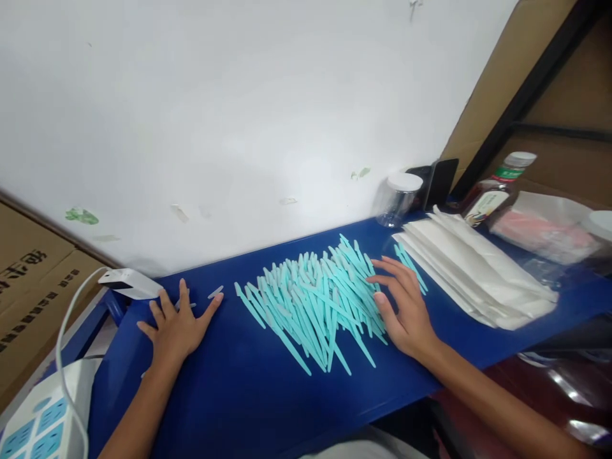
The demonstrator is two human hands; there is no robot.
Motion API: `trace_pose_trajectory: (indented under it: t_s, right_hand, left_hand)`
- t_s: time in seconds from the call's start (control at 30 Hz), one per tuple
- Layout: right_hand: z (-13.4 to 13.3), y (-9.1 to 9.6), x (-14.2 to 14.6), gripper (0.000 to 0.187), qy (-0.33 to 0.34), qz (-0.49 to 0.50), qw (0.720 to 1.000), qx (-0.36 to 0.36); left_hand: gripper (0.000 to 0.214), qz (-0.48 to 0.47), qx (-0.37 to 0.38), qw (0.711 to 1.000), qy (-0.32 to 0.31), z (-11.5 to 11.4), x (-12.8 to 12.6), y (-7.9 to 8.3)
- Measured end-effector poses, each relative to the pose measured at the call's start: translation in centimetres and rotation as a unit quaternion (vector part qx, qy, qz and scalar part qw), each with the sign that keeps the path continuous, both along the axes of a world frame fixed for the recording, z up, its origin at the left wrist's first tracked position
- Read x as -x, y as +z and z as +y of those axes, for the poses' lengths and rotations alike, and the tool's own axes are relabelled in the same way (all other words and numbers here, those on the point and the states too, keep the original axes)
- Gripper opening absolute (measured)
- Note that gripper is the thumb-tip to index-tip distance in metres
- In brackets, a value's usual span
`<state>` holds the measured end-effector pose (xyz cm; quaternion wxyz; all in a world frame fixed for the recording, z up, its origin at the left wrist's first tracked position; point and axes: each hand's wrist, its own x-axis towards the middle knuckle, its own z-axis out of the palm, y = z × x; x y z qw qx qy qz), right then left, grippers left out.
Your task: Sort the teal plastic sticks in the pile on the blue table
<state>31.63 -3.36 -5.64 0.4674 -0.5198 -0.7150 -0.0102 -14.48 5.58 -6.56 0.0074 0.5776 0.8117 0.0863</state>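
Note:
A heap of slim turquoise sticks (310, 299), with paler translucent covers on their far ends, lies in the middle of the blue table (229, 395). My right hand (404, 306) is at the heap's right edge, fingers apart and nothing held. Whether its fingertips touch the sticks I cannot tell. Over on the left, my left hand (176, 331) rests spread on the table. Close to its thumb lies a small clear plastic piece (216, 292); similar bits are partly hidden under its fingers. A few more turquoise sticks (410, 266) lie apart, behind my right hand.
White paper-like sheets (478, 268) are stacked at the right. Behind them stand a clear jar (399, 197) with a white lid, a dark bottle (497, 188) and a bag with pink contents (540, 226). A white device (131, 284) and a power strip (48, 414) are at the left.

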Motion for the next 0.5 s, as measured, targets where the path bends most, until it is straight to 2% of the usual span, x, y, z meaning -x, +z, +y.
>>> trace_pose_trajectory:
  t_s: [0.13,0.27,0.37,0.43,0.5]
  right_hand:
    - [-0.7,0.3,0.0,0.023,-0.007,0.001,1.0,-0.015]
    - [-0.9,0.7,-1.0,0.016,-0.033,-0.03,0.997,-0.057]
    - [-0.3,0.3,-3.5,0.018,-0.133,-0.076,0.987,-0.052]
    - [0.4,-0.5,-5.7,0.028,-0.198,-0.105,0.974,-0.009]
    - [1.1,-1.7,-7.4,0.042,-0.224,-0.127,0.965,0.054]
  left_hand:
    - [0.107,-0.005,-0.035,0.994,-0.099,0.5,-0.6,-0.1]
    - [0.087,-0.02,-0.041,0.975,-0.219,1.3,-0.1,-0.5]
    - [0.075,-0.029,-0.042,0.969,-0.241,1.4,0.0,-0.4]
    - [0.071,-0.051,-0.056,0.966,-0.246,1.1,-0.2,-0.3]
    - [0.065,-0.082,-0.08,0.964,-0.238,0.5,-0.4,-0.2]
